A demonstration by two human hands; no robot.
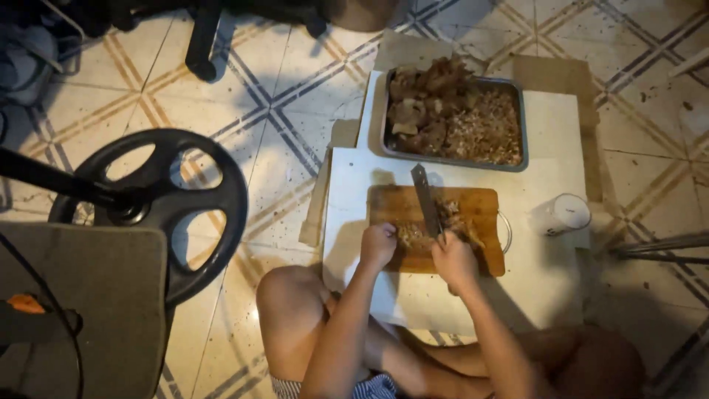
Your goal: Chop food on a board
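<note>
The wooden board (484,203) lies on white paper; the right hand (454,260) is wrapped tight around a knife (426,198) over the board; the left hand (378,246) presses curled fingers on brown meat (413,236) at the board's near edge; a metal tray (452,159) sits behind the board.

Seated cross-legged on the floor, bare knees spread wide to either side; both forearms reaching forward and converging over the near half of the cutting board (484,203); left hand (378,246) curled into a loose fist, knuckles up, pressed down at the board's near left edge; right hand (453,260) in a closed grip, wrist slightly bent, at the board's near middle, just beside the left; elbows bent, tucked in close above the knees.
</note>
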